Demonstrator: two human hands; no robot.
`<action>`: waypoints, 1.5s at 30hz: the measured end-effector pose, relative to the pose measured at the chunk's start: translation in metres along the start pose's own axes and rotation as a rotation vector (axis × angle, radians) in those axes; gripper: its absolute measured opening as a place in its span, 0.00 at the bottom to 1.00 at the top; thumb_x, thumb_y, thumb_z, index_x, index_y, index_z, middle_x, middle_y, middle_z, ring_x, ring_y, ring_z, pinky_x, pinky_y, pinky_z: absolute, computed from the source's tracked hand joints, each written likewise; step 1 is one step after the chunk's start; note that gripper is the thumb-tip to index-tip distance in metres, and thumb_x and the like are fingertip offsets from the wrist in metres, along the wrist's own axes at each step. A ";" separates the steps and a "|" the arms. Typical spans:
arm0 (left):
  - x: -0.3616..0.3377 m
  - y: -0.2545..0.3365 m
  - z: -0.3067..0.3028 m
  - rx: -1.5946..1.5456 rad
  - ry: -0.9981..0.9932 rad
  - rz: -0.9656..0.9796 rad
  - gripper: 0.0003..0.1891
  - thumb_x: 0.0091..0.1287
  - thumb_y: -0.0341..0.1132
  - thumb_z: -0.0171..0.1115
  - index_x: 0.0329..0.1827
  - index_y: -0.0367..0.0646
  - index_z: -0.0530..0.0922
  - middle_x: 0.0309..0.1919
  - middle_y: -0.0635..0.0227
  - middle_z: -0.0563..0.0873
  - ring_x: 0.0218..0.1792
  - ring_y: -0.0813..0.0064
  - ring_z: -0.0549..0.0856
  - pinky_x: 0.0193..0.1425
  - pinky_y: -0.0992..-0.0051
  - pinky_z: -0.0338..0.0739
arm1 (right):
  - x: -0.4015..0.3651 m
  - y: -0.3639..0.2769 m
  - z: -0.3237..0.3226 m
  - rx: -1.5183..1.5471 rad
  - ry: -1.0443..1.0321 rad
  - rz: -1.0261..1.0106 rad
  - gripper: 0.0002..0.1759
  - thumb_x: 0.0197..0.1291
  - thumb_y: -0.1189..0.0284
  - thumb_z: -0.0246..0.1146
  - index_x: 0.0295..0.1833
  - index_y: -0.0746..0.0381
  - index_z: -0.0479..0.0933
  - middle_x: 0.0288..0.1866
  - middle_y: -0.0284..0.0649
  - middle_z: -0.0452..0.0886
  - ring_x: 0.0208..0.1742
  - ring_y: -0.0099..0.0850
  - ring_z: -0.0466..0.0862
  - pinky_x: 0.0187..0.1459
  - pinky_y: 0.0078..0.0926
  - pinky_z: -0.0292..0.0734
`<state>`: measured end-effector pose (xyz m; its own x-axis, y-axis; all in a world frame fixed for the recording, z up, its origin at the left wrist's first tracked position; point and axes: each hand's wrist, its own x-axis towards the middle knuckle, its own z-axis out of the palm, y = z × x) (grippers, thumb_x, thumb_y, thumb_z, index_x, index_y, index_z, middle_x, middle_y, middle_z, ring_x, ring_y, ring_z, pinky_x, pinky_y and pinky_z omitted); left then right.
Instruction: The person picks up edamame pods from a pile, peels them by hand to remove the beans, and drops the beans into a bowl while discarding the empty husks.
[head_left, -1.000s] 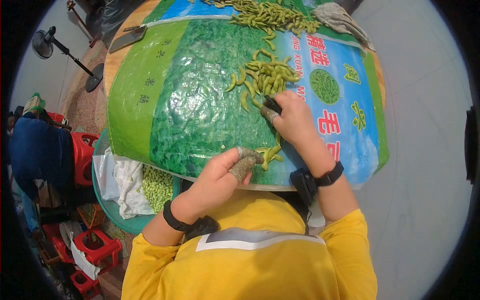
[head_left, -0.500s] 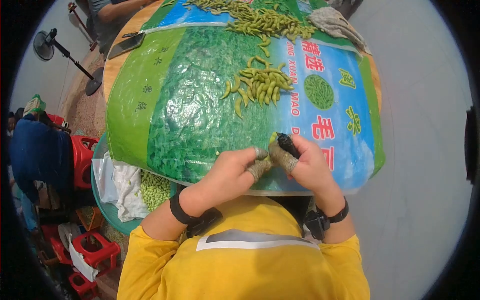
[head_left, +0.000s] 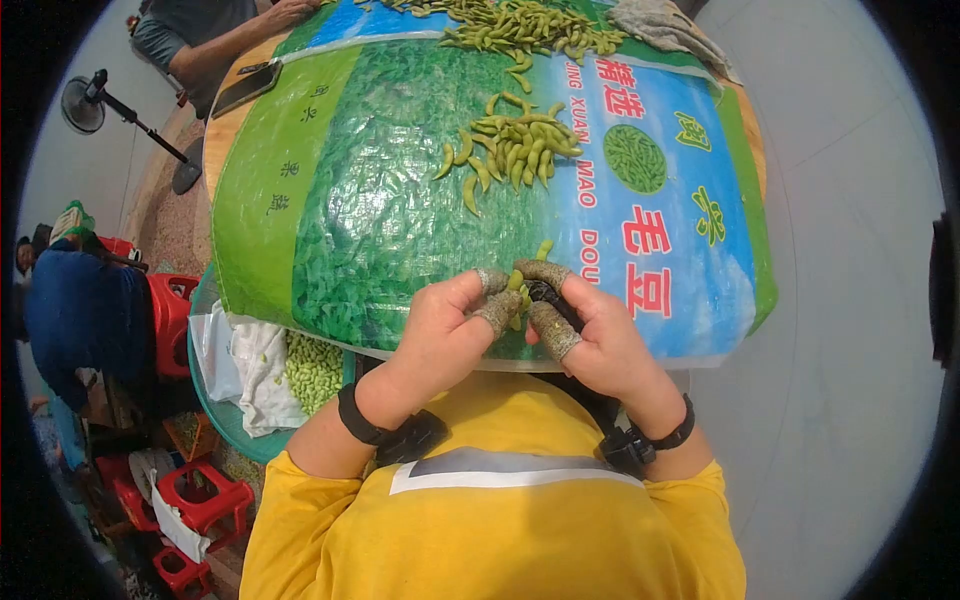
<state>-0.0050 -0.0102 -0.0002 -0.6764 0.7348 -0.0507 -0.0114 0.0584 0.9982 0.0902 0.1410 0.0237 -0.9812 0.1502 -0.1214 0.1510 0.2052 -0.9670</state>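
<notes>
My left hand pinches a green soybean pod between thumb and forefinger, both wrapped in greyish tape. Right beside it, my right hand has its taped thumb and forefinger closed around a small black object, whose kind I cannot tell. A green pod end sticks up past the right forefinger. Both hands are over the near edge of the printed plastic sheet. Farther along the sheet lies a small heap of soybean pods.
A larger pod pile and a grey cloth lie at the far side, a phone at the left edge. Below left, a green basin holds shelled beans. Another person's arm rests at the table. Red stools and a fan stand left.
My hands have drawn slightly toward me, and the right hand has turned so its thumb and forefinger spread around the black object. The pod between the hands shows more. The view has shifted slightly.
</notes>
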 end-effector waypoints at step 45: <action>-0.009 -0.009 0.003 0.113 -0.091 0.045 0.21 0.64 0.24 0.43 0.62 0.39 0.65 0.31 0.73 0.76 0.27 0.87 0.72 0.30 0.85 0.68 | 0.004 0.019 0.009 0.164 0.068 0.096 0.10 0.59 0.68 0.64 0.36 0.65 0.78 0.26 0.30 0.79 0.25 0.16 0.74 0.26 0.17 0.70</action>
<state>0.0037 -0.0151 -0.0091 -0.6046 0.7964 -0.0135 0.1040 0.0957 0.9900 0.0879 0.1373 0.0026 -0.9520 0.2276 -0.2045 0.2162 0.0275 -0.9760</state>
